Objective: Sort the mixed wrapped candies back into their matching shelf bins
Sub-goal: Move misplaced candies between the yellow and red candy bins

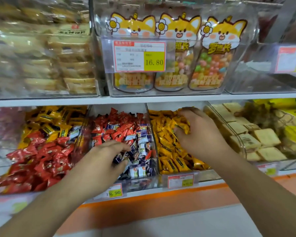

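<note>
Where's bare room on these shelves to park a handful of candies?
The upper right clear bin, beside the fox jars, looks largely bare. Crowded: the red-and-blue middle bin under the left hand, and the yellow candy bin under the right hand.

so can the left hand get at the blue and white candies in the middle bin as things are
Probably yes. The left hand is already inside the open-topped middle bin, its fingers down among the blue and white candies. Nothing covers them; the right hand is busy in the yellow candies next door.
</note>
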Tool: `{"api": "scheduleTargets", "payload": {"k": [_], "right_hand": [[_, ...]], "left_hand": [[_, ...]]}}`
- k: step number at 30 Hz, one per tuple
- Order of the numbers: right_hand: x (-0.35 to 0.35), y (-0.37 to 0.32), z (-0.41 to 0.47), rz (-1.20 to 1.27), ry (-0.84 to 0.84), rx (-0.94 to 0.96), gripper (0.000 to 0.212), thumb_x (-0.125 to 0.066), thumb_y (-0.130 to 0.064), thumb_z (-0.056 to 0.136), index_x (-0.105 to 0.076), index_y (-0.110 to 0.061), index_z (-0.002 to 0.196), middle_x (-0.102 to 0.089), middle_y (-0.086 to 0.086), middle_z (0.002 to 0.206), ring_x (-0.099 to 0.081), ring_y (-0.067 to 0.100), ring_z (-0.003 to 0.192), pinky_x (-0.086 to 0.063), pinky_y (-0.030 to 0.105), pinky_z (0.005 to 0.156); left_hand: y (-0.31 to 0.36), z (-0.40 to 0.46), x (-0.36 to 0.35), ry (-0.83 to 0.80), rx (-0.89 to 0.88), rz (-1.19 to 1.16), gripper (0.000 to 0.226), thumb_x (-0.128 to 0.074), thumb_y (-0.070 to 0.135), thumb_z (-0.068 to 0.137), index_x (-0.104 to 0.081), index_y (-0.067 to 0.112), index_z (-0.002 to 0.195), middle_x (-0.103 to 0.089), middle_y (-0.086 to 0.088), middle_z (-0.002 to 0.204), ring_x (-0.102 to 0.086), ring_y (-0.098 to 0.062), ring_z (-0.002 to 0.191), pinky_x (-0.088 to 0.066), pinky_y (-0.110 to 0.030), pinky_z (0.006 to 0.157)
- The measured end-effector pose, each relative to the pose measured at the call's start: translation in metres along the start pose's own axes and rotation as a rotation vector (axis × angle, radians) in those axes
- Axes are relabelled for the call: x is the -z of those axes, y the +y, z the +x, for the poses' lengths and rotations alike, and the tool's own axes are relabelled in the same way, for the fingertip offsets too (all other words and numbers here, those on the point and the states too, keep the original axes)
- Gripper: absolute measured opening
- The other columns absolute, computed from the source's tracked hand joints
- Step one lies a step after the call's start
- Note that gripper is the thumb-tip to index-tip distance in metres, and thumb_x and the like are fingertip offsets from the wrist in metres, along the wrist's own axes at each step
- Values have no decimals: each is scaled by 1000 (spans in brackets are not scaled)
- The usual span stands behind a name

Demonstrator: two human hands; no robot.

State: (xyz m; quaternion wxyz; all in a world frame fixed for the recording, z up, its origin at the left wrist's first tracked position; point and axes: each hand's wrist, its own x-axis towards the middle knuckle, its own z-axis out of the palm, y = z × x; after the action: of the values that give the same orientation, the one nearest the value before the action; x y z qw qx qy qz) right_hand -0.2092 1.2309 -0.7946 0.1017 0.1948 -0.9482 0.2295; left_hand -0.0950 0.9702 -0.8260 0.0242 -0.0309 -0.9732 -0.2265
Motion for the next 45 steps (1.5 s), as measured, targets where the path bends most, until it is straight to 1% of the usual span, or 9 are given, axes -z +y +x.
{"api": "scheduleTargets", "payload": {"k": [5,14,21,26,31,36,39,42,45], "right_hand": [[-28,-27,-5,60,-195,272,44,-59,-34,103,-54,-32,147,-44,-12,155,-31,7,147,-23,22,121],[-39,-29,-5,130,-175,230,31,-59,-30,103,-67,-27,133,-50,-14,150,-38,-1,141,-11,-5,102],[-37,-33,-5,120,-163,226,28,-61,-28,102,-69,-27,129,-52,-14,147,-42,0,139,-27,16,116],[-35,-43,-5,16,-150,260,36,-63,-23,100,-65,-27,136,-54,-10,148,-42,10,142,-30,28,121],[-44,-70,-7,-28,-151,316,37,-68,-18,95,-68,-21,132,-59,-7,140,-44,12,138,-25,21,118],[-56,-96,-13,-1,-195,339,33,-64,-22,98,-66,-24,131,-56,-15,137,-40,3,136,-7,-4,103],[-65,-107,-15,8,-214,347,30,-64,-24,100,-66,-26,129,-55,-16,135,-41,2,133,-11,-5,101],[-72,-114,-13,9,-227,349,28,-62,-26,100,-65,-29,128,-53,-18,134,-42,2,132,-23,6,110],[-78,-118,-12,4,-241,346,25,-63,-26,100,-67,-30,124,-54,-18,132,-44,3,129,-33,18,113]], "left_hand": [[-6,17,-17,-193,-173,-9,53,-62,51,97,-45,52,148,-28,36,155,-27,12,142,-16,-5,113],[-31,25,-12,-151,-129,121,21,-80,47,85,-79,33,100,-61,20,127,-56,-2,120,-49,-32,103],[-32,15,6,-20,-42,281,12,-73,35,93,-70,30,83,-66,17,95,-64,-4,83,-58,-32,73],[-22,-1,20,-6,-115,73,17,-63,42,99,-75,32,107,-65,21,113,-62,-1,101,-55,-30,92],[-30,-22,38,148,-85,31,25,-60,31,101,-69,31,124,-60,21,129,-54,2,119,-43,-21,108],[-69,-28,60,406,96,62,26,-63,25,99,-68,28,124,-62,10,127,-61,-11,112,-46,-23,97],[-102,-23,64,465,225,48,21,-68,26,97,-71,22,118,-67,1,117,-65,-18,107,-47,-26,86],[-122,-22,63,375,339,51,14,-73,36,94,-73,23,90,-71,3,85,-65,-12,73,-44,-20,56],[-128,-22,64,294,354,51,20,-74,38,93,-71,25,78,-70,8,75,-65,-10,69,-57,-32,63]]}}
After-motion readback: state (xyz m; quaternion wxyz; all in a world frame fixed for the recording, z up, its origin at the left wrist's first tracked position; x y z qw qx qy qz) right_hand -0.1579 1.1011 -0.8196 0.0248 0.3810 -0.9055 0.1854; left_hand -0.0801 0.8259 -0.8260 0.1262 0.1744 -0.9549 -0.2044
